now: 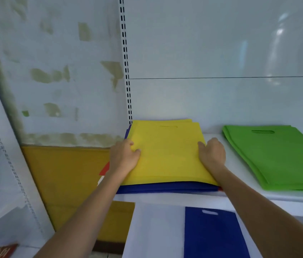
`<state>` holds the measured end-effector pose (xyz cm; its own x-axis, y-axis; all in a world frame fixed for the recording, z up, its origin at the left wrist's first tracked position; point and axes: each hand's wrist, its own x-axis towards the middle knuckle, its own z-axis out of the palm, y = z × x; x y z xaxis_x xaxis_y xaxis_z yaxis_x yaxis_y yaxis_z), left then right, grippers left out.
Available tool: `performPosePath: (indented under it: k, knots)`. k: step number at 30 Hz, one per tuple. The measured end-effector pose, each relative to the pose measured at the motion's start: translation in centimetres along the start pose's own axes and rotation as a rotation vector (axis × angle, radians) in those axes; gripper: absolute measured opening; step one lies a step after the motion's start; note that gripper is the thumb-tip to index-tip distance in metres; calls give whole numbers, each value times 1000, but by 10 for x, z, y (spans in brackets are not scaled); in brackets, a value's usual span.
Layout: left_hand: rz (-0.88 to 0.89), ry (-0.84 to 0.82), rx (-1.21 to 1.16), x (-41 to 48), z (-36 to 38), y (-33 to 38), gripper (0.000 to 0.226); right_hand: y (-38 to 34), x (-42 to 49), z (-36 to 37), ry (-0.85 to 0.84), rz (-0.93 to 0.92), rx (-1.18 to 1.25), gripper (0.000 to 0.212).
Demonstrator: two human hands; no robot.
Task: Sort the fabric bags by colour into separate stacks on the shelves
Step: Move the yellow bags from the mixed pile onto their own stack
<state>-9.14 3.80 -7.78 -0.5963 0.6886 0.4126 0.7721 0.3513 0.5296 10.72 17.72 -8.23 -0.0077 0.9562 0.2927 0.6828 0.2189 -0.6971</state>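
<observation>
Yellow bags (167,155) are held between your hands. The fingers (128,143) of your left hand (126,155) curl at the stack's left edge, and your right hand (213,154) curls over its right edge. The stack lies on blue bags (165,188) at the left end of the white shelf (240,197). Green bags (277,157) lie apart to the right, and a single blue bag (214,233) lies on the level below.

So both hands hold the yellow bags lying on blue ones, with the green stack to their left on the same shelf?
No: the head view shows the green stack to the right of the yellow bags, not the left. The rest holds: left hand and right hand hold the yellow bags, which lie on blue bags, same shelf.
</observation>
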Motion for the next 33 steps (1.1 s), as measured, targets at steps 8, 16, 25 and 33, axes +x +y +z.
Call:
performPosePath:
  k: [8,16,25,33]
  knots:
    - [143,57,-120,-4,-1,-6,24,-6,-9,-2,176,-171,-65,19]
    - [159,123,10,-9,-2,0,29,-13,-17,-8,298,-294,-67,15]
    - [336,-6,83,-16,-26,15,50,-16,-5,-58,183,-451,-83,43]
    - [485,-7,-73,-40,-17,105,47,56,-13,-157,262,-394,-183,40]
